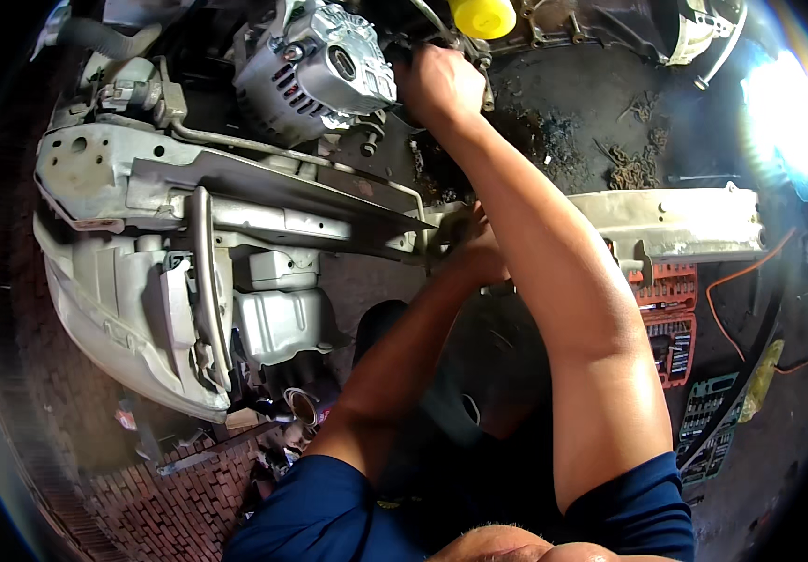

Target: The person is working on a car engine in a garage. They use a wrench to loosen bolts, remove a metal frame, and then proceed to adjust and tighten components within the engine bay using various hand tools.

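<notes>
A silver alternator (329,70) with slotted vents sits at the top, among engine parts. Against its right side, my right hand (446,86) is closed with the fingers curled; whatever they grip is hidden behind the hand. My left hand (486,251) is lower down, at the pale metal cross beam (675,220). My right forearm covers most of it, so its fingers do not show clearly. A bolt (369,145) sticks out below the alternator.
At the left are a pale frame rail (95,173) and a curved bumper-like panel (109,328). A yellow cap (483,17) is by my right hand. Beyond the beam lie a red socket case (671,347), a green tool case (711,412) and an orange cord (718,314). A bright lamp (788,122) glares.
</notes>
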A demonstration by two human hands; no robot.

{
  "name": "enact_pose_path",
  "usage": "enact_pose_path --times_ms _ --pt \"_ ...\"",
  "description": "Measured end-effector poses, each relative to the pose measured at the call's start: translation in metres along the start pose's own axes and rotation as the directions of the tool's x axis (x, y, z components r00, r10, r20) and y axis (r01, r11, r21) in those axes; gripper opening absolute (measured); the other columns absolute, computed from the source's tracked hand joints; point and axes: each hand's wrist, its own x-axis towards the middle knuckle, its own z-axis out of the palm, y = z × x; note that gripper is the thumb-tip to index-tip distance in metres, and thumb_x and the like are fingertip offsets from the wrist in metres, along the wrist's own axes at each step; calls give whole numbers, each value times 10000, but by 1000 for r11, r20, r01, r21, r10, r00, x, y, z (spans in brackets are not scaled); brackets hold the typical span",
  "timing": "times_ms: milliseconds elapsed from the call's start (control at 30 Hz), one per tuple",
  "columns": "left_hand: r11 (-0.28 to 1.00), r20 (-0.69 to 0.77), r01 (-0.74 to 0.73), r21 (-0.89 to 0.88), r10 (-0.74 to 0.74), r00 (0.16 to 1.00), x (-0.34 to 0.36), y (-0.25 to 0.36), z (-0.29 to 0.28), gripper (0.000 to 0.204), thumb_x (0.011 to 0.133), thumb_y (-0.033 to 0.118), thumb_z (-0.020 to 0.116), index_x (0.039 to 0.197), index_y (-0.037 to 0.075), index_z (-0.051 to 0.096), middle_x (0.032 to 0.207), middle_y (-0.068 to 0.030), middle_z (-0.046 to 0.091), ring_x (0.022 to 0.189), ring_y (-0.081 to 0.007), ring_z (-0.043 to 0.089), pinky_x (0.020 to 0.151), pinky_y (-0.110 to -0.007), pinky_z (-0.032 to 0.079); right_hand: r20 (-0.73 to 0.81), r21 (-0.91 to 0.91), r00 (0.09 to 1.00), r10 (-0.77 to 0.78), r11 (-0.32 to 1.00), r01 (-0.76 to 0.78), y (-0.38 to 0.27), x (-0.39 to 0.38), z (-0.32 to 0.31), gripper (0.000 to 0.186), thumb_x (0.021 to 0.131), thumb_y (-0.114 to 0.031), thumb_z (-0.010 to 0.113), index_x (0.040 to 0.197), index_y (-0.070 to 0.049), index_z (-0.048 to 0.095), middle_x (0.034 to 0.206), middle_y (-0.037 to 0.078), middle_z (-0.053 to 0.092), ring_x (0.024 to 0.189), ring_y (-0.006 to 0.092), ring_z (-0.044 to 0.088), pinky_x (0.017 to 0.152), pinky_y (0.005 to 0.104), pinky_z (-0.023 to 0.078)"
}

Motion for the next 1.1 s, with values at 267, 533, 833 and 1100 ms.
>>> enact_pose_path --times_ms 267,533,833,1100 --pt "983 49 185 10 -185 981 -1 -22 12 947 863 434 817 1607 51 375 1674 -191 315 1564 -338 228 1278 -426 208 171 -155 985 -14 987 41 -13 4 -15 254 928 -213 601 995 -112 825 1036 130 802 964 290 786 770 426 612" --pt "975 -38 86 206 -80 996 20 -4 2 717 971 460 673 1526 50 476 1505 -229 508 1404 -421 433 1184 -479 331 440 -185 898 -1 979 91 11 -13 -47 388 930 -351 724 1291 -215 767 1316 34 743 1200 210 705 874 407 561" --pt "971 -18 41 234 -38 999 16 19 -20 571 1051 370 583 1503 29 503 1468 -252 567 1372 -409 524 1158 -463 392 412 222 907 89 955 -194 123 -276 -358 380 955 -391 737 1234 -132 753 1086 94 763 933 227 687 792 411 539" --pt "957 46 256 -137 -252 967 15 45 -2 609 1058 449 598 1484 20 525 1409 -125 595 1285 -227 541 1100 -376 415 -80 -208 624 777 599 -773 306 -571 -276 570 953 -449 657 1318 -13 642 1136 290 720 1054 466 698 970 517 537"
